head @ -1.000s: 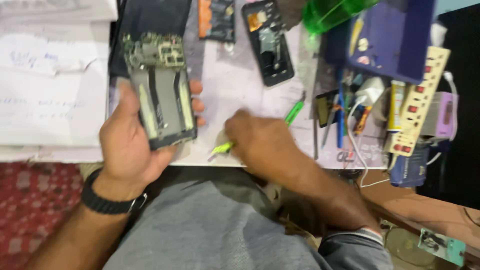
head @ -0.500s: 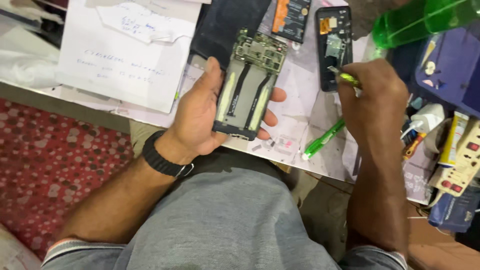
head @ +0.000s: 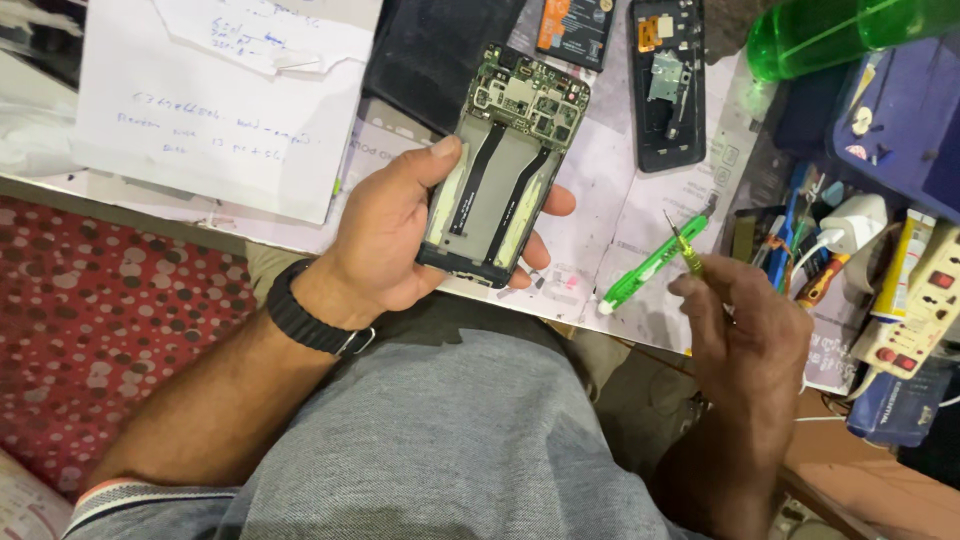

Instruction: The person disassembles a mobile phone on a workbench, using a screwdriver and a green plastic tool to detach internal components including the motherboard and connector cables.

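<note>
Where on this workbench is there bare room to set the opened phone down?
One free patch: the pale mat between the opened phone in the left hand, the black back cover and the green tool. Right of the right hand, chargers and power strip crowd.

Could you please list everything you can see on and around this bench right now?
Opened phone: 1, green board and black cables showing, held in left grip.
Screwdriver: 1, yellow, thin, in right grip.
Green tool: 1, on the mat beside the right hand.
Phone shell: 1, black, top centre.
Battery: 1, black and orange, top edge.
Bottle: 1, green, lying top right.
Papers: several, white, handwritten, top left.
Power strip: 1, cream, red switches, right edge.
Wristband: 1, black, left wrist.
Left hand: wrapped around the phone.
Right hand: pinching the screwdriver.
</note>
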